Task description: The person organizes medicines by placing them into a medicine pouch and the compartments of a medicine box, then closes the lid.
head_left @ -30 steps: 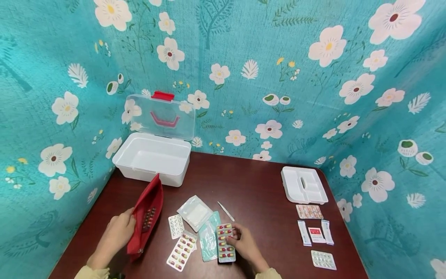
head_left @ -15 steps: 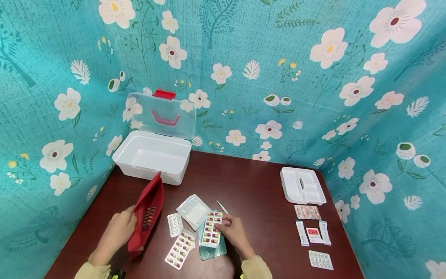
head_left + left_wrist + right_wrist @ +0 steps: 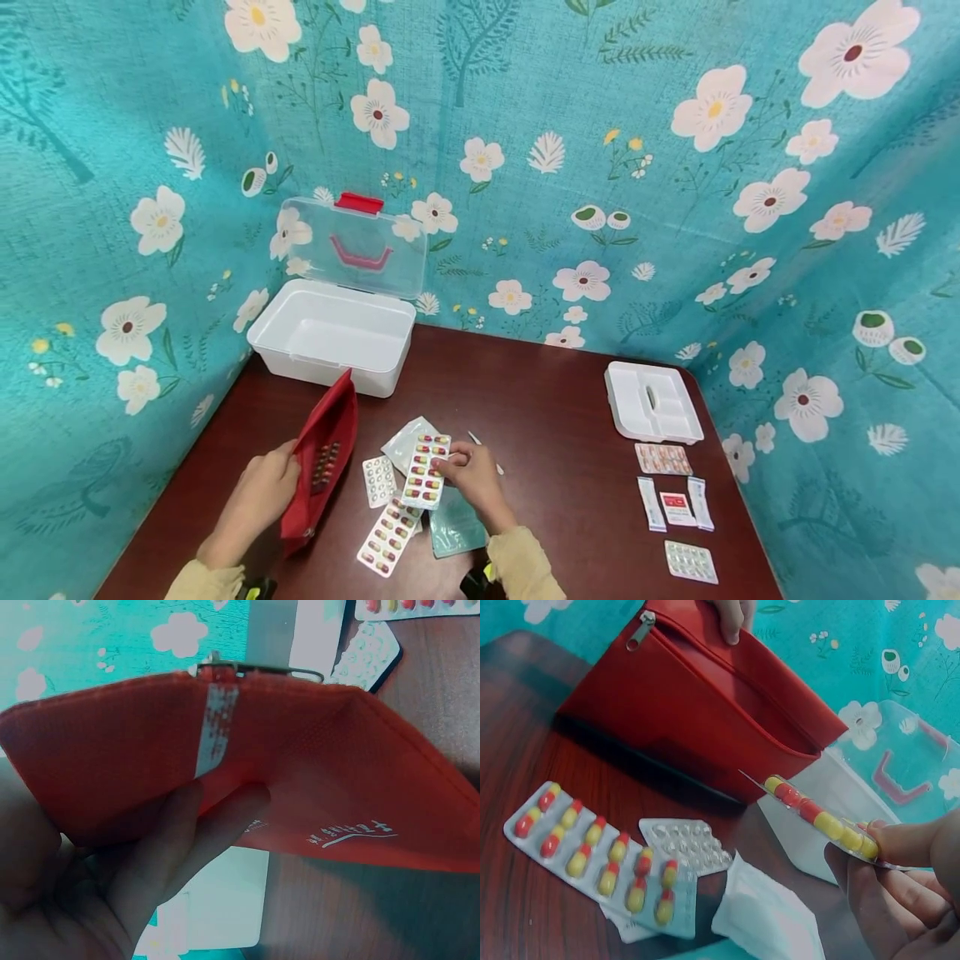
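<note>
My left hand grips the edge of a red zip pouch and holds it open; a dark blister strip shows inside. In the left wrist view my fingers curl under the pouch. My right hand pinches a blister pack of red-and-yellow capsules lifted off the table, just right of the pouch. The right wrist view shows that pack edge-on near the pouch mouth. Another capsule pack, a white-pill blister and a gauze packet lie below.
An open white box with a clear lid stands at the back left. A white tray sits at the right, with more blister packs and small sachets in front of it. A teal packet lies by my right wrist.
My right hand has lifted the capsule pack off the table and carried it left and away, toward the pouch. The left hand keeps hold of the pouch.
</note>
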{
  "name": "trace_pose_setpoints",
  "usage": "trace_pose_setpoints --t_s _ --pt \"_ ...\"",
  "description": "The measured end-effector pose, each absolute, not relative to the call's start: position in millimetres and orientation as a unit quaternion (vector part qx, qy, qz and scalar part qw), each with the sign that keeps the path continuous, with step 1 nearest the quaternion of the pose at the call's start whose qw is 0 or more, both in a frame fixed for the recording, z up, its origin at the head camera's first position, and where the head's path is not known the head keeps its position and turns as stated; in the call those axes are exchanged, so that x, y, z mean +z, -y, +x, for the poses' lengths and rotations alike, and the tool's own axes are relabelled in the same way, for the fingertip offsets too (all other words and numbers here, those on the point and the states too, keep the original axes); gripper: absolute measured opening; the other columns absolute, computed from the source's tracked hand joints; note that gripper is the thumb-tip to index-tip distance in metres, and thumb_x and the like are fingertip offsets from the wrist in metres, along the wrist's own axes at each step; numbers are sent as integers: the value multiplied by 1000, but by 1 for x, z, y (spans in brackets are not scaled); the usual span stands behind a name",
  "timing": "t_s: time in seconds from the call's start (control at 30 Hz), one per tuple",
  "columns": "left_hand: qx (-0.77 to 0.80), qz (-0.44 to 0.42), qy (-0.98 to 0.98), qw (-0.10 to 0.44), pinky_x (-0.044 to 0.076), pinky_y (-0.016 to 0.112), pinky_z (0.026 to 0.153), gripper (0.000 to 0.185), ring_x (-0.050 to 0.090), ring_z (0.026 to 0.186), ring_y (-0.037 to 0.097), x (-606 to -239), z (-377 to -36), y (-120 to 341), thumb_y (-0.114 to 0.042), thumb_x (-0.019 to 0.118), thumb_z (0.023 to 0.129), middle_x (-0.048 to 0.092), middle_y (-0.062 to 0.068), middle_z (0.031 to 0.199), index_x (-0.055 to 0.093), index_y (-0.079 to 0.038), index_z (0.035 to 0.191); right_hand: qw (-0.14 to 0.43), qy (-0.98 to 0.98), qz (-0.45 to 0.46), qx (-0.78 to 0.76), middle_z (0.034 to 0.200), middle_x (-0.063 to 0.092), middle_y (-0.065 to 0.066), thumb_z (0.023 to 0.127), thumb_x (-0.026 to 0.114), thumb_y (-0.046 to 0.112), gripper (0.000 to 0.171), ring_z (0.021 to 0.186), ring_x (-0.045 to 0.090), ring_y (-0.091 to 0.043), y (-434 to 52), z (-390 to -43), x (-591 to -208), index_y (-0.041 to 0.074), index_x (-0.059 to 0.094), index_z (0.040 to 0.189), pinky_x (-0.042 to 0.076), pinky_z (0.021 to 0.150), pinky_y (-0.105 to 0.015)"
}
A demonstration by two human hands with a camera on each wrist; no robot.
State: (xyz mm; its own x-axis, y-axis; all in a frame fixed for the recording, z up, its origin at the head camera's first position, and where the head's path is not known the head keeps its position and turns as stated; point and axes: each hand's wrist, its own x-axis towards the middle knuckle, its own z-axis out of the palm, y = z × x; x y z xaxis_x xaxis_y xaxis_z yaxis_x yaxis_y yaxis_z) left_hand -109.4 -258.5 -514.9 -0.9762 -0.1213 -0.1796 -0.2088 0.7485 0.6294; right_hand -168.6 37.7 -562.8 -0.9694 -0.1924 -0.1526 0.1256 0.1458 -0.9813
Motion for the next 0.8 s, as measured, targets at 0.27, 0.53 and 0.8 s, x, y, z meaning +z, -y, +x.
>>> trace_pose_setpoints --t_s 0.27,0.53,0.8 --pt "347 -88 -932 59 44 31 53 40 54 63 15 -515 -111 253 -9 40 101 60 5 73 52 7 135 110 -751 -22 -651 78 72 -25 82 73 -2 20 62 62 -4 -22 -173 -560 -13 67 98 60 67 -39" --pt "343 -82 -934 54 42 30 52 39 52 62 16 -514 -111 252 -9 39 101 58 6 71 53 7 133 111 -751 -25 -651 77 74 -15 80 76 3 18 62 64 -6 -8 -180 -555 -6 68 93 59 64 -32" --pt "337 -77 -937 49 43 30 53 39 53 63 16 -513 -112 251 -9 39 100 57 5 70 53 9 132 110 -743 -33 -659 77 72 -25 80 75 -1 17 61 62 -4 9 -182 -544 -10 68 92 60 65 -38"
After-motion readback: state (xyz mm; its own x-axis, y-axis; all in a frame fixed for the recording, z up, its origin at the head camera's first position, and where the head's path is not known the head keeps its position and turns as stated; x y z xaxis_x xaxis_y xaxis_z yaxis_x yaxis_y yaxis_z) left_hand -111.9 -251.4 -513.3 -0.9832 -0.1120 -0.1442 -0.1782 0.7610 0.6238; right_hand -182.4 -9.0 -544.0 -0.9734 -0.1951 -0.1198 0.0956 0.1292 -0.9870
